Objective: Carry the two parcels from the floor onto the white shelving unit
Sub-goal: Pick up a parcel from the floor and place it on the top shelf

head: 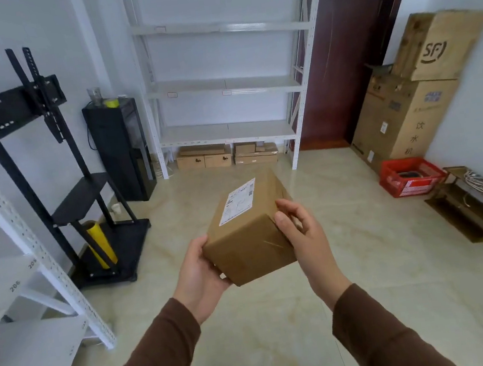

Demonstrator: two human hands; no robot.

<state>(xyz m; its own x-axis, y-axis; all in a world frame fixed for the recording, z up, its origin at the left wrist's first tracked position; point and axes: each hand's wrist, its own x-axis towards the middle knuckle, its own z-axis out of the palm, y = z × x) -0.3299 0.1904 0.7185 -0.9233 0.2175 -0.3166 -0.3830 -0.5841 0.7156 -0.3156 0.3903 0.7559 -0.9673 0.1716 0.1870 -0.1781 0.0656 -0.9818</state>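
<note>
A brown cardboard parcel (pixel 249 237) with a white shipping label on top is held in the air in front of me, above the tiled floor. My left hand (pixel 198 276) grips its near left corner from below. My right hand (pixel 300 232) holds its right side, thumb on the top edge. The white shelving unit (pixel 222 85) stands straight ahead against the far wall, its visible shelves bare. A second loose parcel is not in view.
Several small cardboard boxes (pixel 225 154) lie on the floor under the far shelving. A black TV stand (pixel 56 164) and a black cabinet (pixel 120 149) stand left. Another white rack (pixel 15 274) is at near left. Big cartons (pixel 403 112), a red crate (pixel 410 180) and a wooden crate (pixel 476 204) line the right wall.
</note>
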